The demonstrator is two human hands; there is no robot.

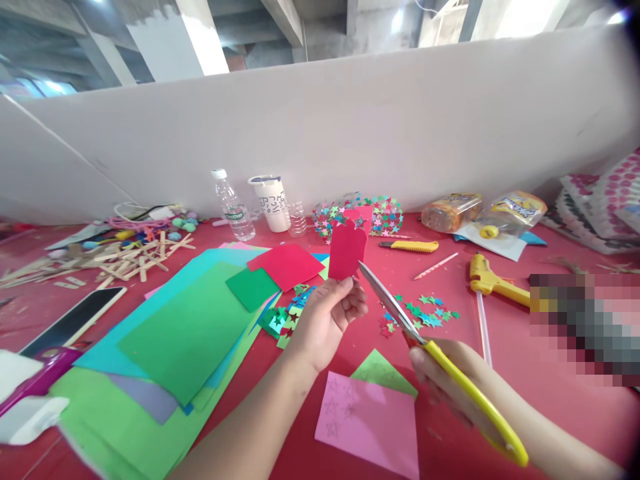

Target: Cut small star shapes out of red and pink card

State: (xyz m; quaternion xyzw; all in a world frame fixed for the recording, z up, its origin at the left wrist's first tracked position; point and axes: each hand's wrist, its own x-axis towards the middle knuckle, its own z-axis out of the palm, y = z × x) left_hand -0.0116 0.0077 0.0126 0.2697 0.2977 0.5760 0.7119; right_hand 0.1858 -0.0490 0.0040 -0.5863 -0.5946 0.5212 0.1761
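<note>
My left hand [336, 313] pinches the bottom edge of a red paper piece [347, 252], held upright with a scalloped top edge. In my right hand [450, 370] is a pair of scissors [400, 317] with yellow handles. The blade tips point up and left, close to the red paper's lower right edge. Below my hands lies a pink sheet [375, 420] with stars drawn on it, partly over a light green piece [383, 373]. Small cut-out paper stars [425, 310] are scattered just beyond the scissors.
Stacked coloured paper [185, 327] and a phone [75, 320] lie left. Craft sticks [145, 260], a water bottle [234, 210] and a white cup [273, 203] stand or lie further back. A yellow cutter [410, 247] and glue gun [500, 280] are right; a white partition [320, 133] rises behind.
</note>
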